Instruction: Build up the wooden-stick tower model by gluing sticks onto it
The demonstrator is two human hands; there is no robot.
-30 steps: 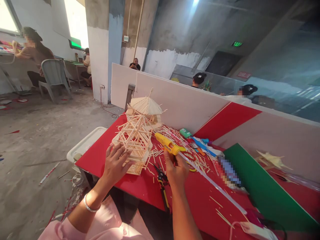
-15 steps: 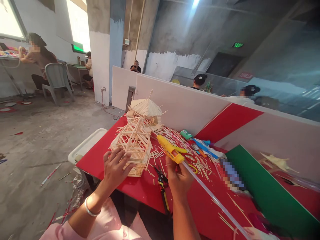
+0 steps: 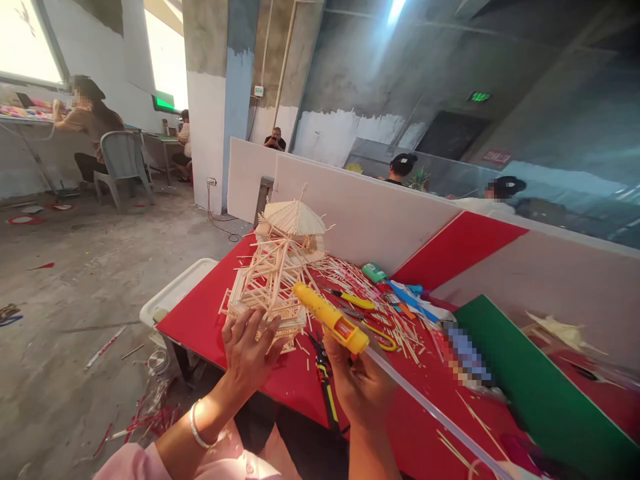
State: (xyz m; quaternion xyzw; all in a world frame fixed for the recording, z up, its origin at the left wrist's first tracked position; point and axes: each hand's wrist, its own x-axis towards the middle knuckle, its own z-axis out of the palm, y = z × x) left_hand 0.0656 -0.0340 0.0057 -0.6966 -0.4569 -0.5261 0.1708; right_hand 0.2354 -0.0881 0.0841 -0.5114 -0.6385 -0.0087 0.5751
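Observation:
A tower model built of thin wooden sticks (image 3: 277,277) with a cone roof leans over the red table (image 3: 280,380). My left hand (image 3: 249,352) grips its base from below, fingers curled round the bottom edge. My right hand (image 3: 361,383) is closed on the handle of a yellow glue gun (image 3: 331,319), whose nozzle points up-left toward the model's lower side. A long clear glue stick (image 3: 430,412) trails from the gun's back toward the lower right.
Loose sticks (image 3: 350,277), pliers (image 3: 323,373), yellow-handled scissors (image 3: 373,327) and a green glue bottle (image 3: 374,271) litter the table. White and red partition boards (image 3: 380,213) stand behind; a green board (image 3: 530,380) lies right. A white bin (image 3: 173,290) sits left. Other people sit at tables beyond.
My left hand has slid under the model's base and tipped it up off the table. The glue gun has risen and swung closer to the model.

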